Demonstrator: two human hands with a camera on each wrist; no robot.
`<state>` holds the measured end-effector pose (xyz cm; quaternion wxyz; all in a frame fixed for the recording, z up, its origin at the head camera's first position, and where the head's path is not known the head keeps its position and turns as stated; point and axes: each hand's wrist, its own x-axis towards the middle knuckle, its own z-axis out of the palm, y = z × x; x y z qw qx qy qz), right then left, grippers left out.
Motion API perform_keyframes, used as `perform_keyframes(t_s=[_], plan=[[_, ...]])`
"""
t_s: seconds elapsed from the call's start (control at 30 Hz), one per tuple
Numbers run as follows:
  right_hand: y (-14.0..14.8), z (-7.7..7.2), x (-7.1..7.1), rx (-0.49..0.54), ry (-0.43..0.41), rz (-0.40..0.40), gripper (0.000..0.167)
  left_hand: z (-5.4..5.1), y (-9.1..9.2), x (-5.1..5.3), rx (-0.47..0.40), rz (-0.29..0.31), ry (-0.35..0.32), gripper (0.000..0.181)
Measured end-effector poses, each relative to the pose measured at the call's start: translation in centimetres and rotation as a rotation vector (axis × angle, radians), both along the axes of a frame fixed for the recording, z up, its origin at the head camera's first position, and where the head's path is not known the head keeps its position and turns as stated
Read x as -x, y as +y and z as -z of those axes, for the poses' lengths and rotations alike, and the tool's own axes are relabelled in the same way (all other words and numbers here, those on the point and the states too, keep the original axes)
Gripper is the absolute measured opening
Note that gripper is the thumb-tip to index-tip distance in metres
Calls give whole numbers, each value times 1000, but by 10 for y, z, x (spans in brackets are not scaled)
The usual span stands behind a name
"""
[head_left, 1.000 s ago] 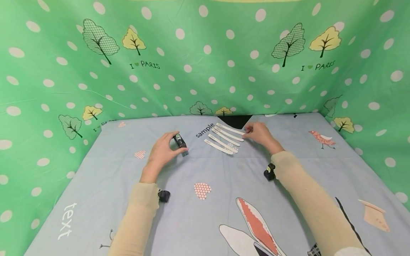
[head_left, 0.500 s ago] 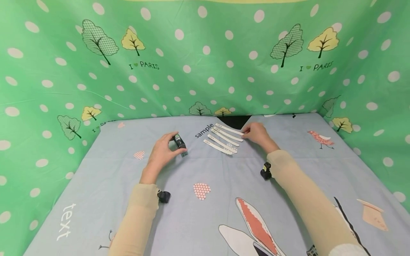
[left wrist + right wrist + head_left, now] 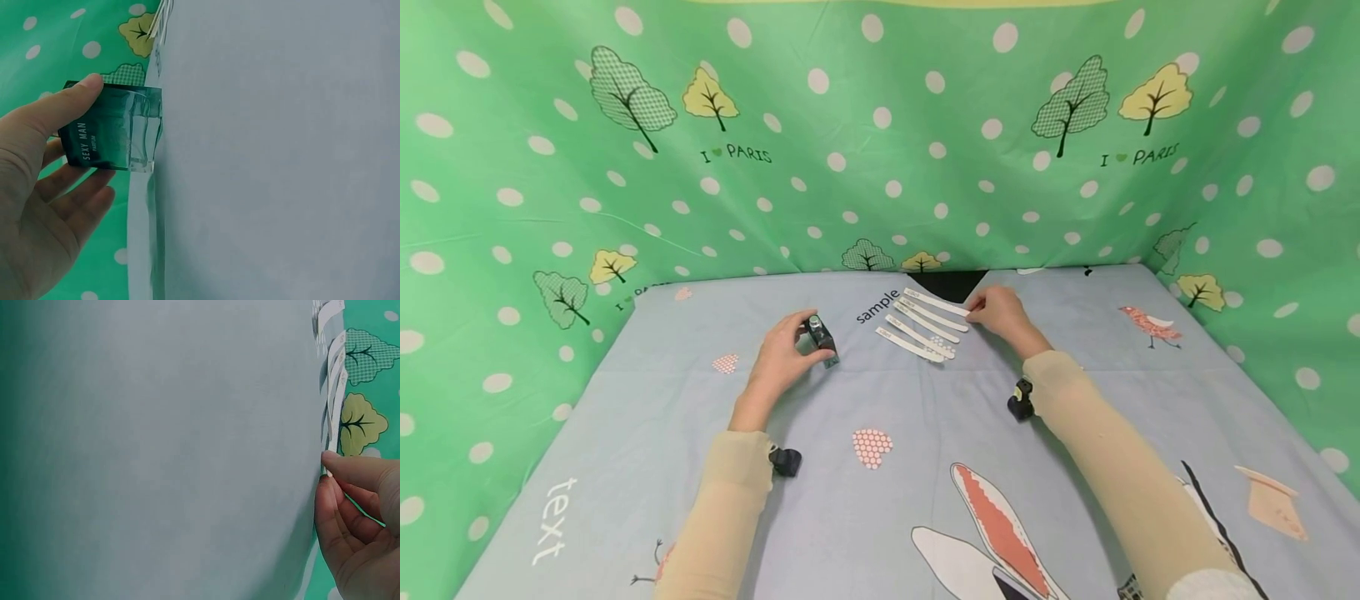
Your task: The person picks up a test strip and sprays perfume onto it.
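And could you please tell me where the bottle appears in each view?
Head: bottle just left of centre, in the left hand.
Left wrist: left side, slightly above mid-height.
Right wrist: not in it.
Shared landmark: white strips, near centre, top edge, upper right respectively.

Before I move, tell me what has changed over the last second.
The right hand has eased slightly left at the wrist, its fingers drawing together, and now pinches the right end of the farthest white strip; whether it already touched it earlier is unclear. The left hand still holds the bottle, and the other strips lie unchanged.
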<state>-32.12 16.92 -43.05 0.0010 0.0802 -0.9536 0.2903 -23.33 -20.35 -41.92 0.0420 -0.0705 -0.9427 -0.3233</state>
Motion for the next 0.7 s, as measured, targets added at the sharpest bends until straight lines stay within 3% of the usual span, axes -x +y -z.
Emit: perform_keyframes(t_s=[0.4, 0.7], plan=[[0, 1, -2, 93, -11, 16, 12, 2, 2, 0, -36, -25, -64, 89], [0, -2, -3, 154, -38, 35, 12, 0, 4, 0, -60, -42, -69, 86]])
